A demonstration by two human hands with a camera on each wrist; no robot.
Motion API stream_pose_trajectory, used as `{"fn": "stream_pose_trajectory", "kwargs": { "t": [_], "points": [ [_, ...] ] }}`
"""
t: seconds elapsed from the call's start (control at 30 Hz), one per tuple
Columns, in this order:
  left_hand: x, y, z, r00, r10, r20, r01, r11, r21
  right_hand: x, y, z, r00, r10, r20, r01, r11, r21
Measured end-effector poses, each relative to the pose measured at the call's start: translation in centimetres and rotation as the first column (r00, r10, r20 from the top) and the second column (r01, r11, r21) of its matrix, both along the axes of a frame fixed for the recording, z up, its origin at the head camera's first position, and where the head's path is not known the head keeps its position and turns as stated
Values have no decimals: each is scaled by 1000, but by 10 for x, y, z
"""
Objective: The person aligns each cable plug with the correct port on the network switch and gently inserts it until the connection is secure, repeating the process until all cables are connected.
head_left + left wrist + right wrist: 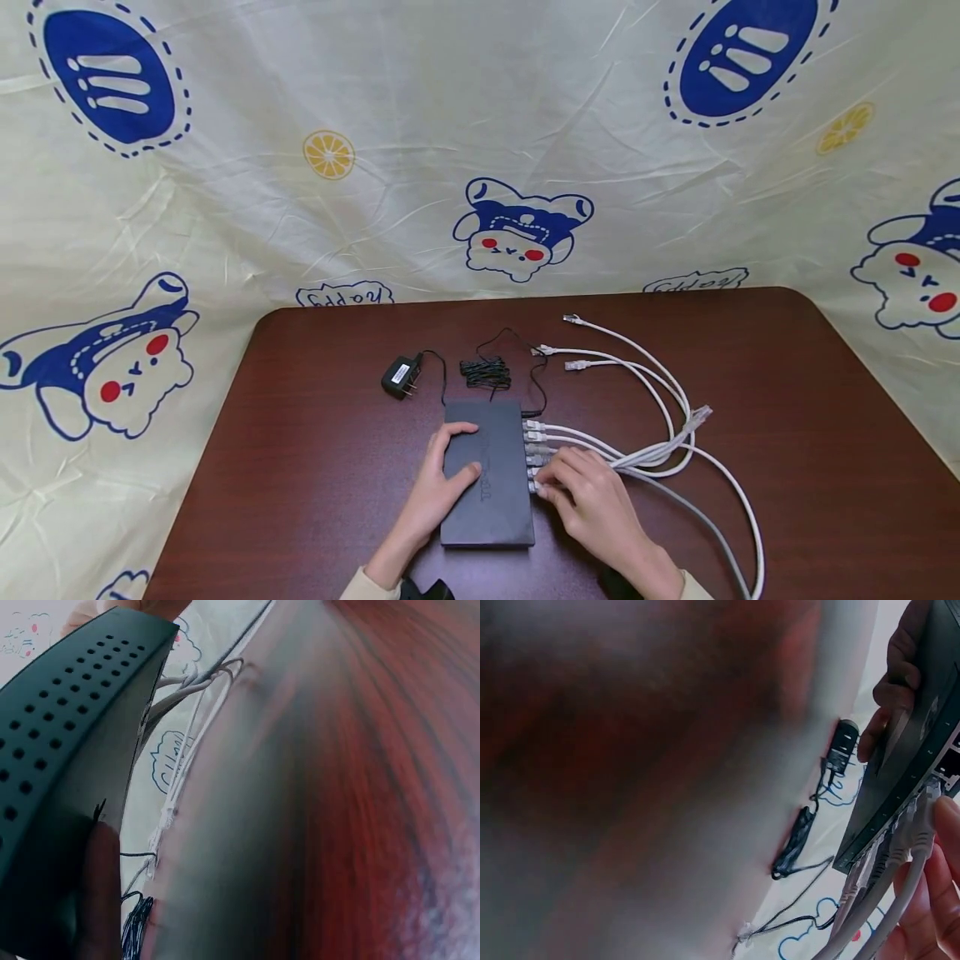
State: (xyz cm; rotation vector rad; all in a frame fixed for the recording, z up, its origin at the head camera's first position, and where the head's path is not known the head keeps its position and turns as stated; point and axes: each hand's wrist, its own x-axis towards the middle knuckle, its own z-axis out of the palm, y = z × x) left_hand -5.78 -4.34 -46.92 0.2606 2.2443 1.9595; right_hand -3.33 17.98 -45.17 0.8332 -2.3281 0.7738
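Note:
A dark flat network switch (495, 521) lies on the table with a row of ports along its right side. My left hand (438, 479) grips its left edge, thumb and index finger over the top. In the left wrist view the perforated side of the switch (71, 697) is close to the camera. At the lower port end, my right hand (596, 504) pinches the plug of a network cable (928, 817) at a port. Several other white and grey network cables (577, 435) run into the ports beside it. In the right wrist view, an uncovered port (951, 763) shows above the pinched plug.
White cables cross in a bundle (675, 446) right of the switch, with loose plugs (576, 365) toward the back. A black power adapter (400, 377) and a tied black cord (486, 372) lie behind the switch on the brown table (300, 500). A printed cloth (405, 217) hangs beyond.

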Motion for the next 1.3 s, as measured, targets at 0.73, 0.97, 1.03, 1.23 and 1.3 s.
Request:
{"fn": "stream_pose_trajectory", "kwargs": {
  "t": [0.73,0.97,1.03,1.23,1.3],
  "points": [
    [10,3,0,980,55,-190,-118,933,-340,3,-4,-14,997,-45,60,34,985,166],
    [11,5,-2,978,79,-191,-147,916,-373,3,-4,-14,997,-45,67,31,980,197],
    [12,5,-3,977,85,-197,-156,913,-378,3,-4,-14,996,-49,71,34,979,201],
    [14,7,-3,972,105,-210,-181,905,-384,3,-3,-14,994,-61,86,41,976,216],
    [15,7,-4,971,105,-217,-184,904,-386,3,-3,-14,994,-64,93,43,975,216]
  ]
}}
